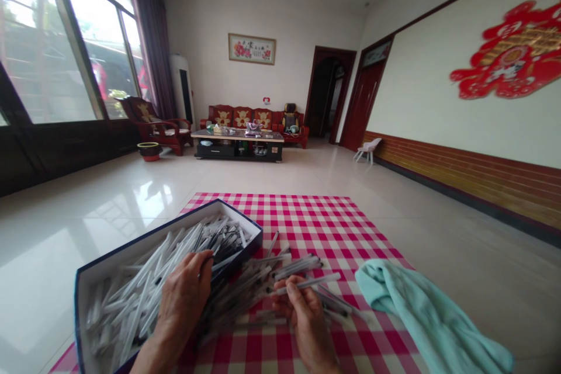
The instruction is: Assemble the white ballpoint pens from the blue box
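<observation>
My left hand [186,289] is over the right side of a long blue-edged box [239,210]. Its fingers are pinched together near something small and dark that I cannot make out. Inside the box lie many translucent white pen barrels [151,269], with thin dark pieces [219,236] among them. My right hand [304,315] pinches one pale, translucent pen [315,281] between thumb and fingers, its length pointing right. Beneath and beside that hand, a loose heap of similar pens [249,286] is spread on the checked cloth [324,219], partly blurred.
A mint-green cloth [421,304] lies crumpled at the right of the table. Beyond the table's far edge is a shiny tiled floor [284,178]. Further back stand a low coffee table [239,137], a red wooden sofa [214,117] and a small pale chair [368,149].
</observation>
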{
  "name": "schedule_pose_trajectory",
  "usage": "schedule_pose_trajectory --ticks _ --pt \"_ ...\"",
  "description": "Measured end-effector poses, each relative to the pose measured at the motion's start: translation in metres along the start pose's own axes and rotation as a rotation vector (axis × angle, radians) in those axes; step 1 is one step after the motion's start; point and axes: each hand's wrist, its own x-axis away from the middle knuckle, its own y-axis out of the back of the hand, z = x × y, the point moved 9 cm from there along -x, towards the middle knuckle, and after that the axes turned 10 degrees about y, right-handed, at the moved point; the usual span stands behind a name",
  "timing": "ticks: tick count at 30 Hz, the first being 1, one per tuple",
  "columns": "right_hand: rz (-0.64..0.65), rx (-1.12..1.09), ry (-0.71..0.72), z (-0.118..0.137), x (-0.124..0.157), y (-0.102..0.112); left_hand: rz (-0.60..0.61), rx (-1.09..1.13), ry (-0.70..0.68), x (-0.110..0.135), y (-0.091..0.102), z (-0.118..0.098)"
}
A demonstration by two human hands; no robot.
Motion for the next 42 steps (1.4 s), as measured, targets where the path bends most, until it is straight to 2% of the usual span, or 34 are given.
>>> schedule_pose_trajectory --ticks 4,7,10,16,18,21,25,28,32,35,37,42 --pt "-0.007 0.015 -0.009 0.002 0.0 -0.001 0.034 -0.047 0.026 -0.003 -0.007 0.009" --pt "-0.005 0.021 -0.009 0.004 0.001 -0.002 0.041 -0.037 0.074 -0.003 -0.005 0.005" --pt "0.001 0.033 -0.006 0.005 0.001 -0.003 0.091 0.054 0.041 0.006 -0.005 -0.016" --pt "0.033 0.091 0.0 0.007 0.003 -0.004 0.313 0.3 -0.215 0.053 -0.028 -0.08" --pt "0.081 0.09 -0.006 0.007 0.003 -0.009 0.361 0.334 -0.247 0.066 -0.037 -0.09" --pt "0.106 0.085 -0.003 0.009 0.003 -0.013 0.381 0.362 -0.255 0.075 -0.046 -0.093" --pt "0.086 0.099 -0.001 0.009 0.003 -0.012 0.398 0.364 -0.231 0.076 -0.05 -0.089" --pt "0.048 0.11 -0.009 0.006 0.002 -0.006 0.424 0.36 -0.223 0.07 -0.046 -0.087" --pt "-0.066 -0.012 -0.016 0.004 -0.001 0.008 0.448 0.34 -0.184 0.048 -0.029 -0.077" --pt "-0.127 -0.124 0.004 0.007 -0.006 0.014 0.443 0.314 -0.13 0.025 -0.011 -0.061" --pt "-0.147 -0.161 0.028 0.009 -0.008 0.016 0.385 0.269 -0.054 0.008 0.002 -0.042" --pt "-0.12 -0.091 0.036 0.008 -0.008 0.015 0.064 -0.061 0.29 -0.018 0.04 0.019"
